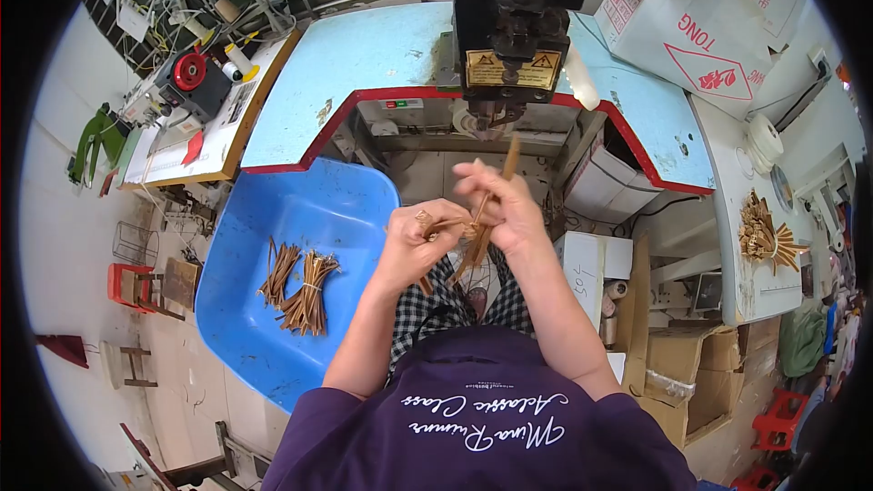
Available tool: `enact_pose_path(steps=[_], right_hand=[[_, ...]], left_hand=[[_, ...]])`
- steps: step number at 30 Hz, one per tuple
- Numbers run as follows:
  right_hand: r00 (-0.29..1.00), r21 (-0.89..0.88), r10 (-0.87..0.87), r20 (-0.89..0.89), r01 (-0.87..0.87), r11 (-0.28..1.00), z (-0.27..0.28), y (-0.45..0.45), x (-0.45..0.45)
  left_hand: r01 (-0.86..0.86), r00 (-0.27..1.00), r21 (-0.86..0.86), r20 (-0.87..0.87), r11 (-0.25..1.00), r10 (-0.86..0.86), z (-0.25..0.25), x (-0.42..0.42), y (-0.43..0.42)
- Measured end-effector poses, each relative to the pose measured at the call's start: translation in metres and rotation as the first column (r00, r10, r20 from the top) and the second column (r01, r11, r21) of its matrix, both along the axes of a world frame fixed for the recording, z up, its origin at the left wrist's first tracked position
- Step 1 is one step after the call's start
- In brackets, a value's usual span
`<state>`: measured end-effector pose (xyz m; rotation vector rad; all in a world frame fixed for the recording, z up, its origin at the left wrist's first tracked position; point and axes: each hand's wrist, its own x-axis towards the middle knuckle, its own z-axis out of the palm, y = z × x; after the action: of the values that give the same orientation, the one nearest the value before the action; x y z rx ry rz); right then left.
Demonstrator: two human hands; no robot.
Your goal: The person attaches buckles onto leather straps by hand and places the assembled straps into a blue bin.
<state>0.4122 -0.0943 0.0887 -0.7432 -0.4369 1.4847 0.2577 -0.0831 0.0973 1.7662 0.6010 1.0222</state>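
Brown strips (472,253) hang between my two hands in front of my lap. My left hand (421,238) is closed round part of them, its fingers pinched near the middle of the strips. My right hand (506,206) holds the strips from the other side, and one long strip sticks up past its fingers; this hand is slightly blurred. Two tied bundles of similar brown strips, a larger one (311,293) and a smaller one (280,274), lie in the blue tub (238,336) to the left.
A black machine (514,27) stands ahead over a light-blue table (382,50) with a red edge. More brown strips (767,235) lie on the white side table (759,303) at right. Cardboard boxes (696,368) stand on the floor at lower right.
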Motion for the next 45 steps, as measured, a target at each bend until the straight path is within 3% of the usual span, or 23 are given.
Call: enact_pose_path(steps=[6,8,10,11,15,21,25,31,35,40,42,43,45], right_hand=[[0.973,0.05,-0.229,-0.008,0.229,0.972,-0.009,0.006,0.042],[0.906,-0.002,-0.39,0.165,0.396,0.918,-0.008,0.009,0.038],[0.792,-0.018,-0.506,0.342,0.544,0.839,-0.006,0.012,0.031],[0.795,-0.017,-0.501,0.342,0.538,0.843,-0.003,0.011,0.028],[0.805,0.099,-0.227,0.548,0.207,0.973,0.014,-0.006,0.021],[0.88,0.298,-0.214,0.423,0.088,0.951,0.021,-0.005,0.011],[0.893,0.213,-0.188,0.409,0.107,0.971,0.014,-0.005,0.025],[0.932,0.281,-0.182,0.315,0.092,0.955,0.023,-0.008,0.019],[0.873,0.304,-0.118,0.474,-0.036,0.952,0.032,-0.012,0.02],[0.915,0.223,-0.218,0.341,0.147,0.964,0.023,-0.009,0.019],[0.807,0.181,-0.466,0.363,0.43,0.885,0.018,-0.007,0.023],[0.809,0.181,-0.463,0.363,0.426,0.886,0.018,-0.006,0.03],[0.753,0.243,-0.623,0.214,0.576,0.78,0.02,-0.005,0.047]], left_hand=[[0.208,0.975,-0.202,-0.03,0.957,-0.219,-0.011,-0.013,0.009],[0.304,0.944,-0.508,0.276,0.806,-0.182,0.001,-0.007,0.015],[0.449,0.847,-0.699,0.531,0.557,-0.017,0.01,-0.001,0.021],[0.446,0.847,-0.698,0.532,0.561,-0.011,0.011,0.001,0.024],[0.258,0.924,-0.657,0.382,0.709,0.018,0.011,0.019,0.029],[0.347,0.927,-0.635,0.343,0.69,-0.15,0.009,0.029,0.027],[0.596,0.78,-0.67,0.614,0.443,-0.121,0.008,0.027,0.031],[0.559,0.827,-0.694,0.507,0.454,-0.245,0.001,0.031,0.031],[0.504,0.859,-0.727,0.477,0.466,-0.185,-0.001,0.031,0.03],[0.353,0.936,-0.699,0.268,0.622,-0.229,0.01,0.036,0.023],[0.357,0.934,-0.692,0.276,0.628,-0.226,0.006,0.03,0.026],[0.359,0.933,-0.687,0.282,0.632,-0.222,0.003,0.025,0.028],[0.366,0.93,-0.677,0.294,0.638,-0.222,-0.001,0.018,0.03]])
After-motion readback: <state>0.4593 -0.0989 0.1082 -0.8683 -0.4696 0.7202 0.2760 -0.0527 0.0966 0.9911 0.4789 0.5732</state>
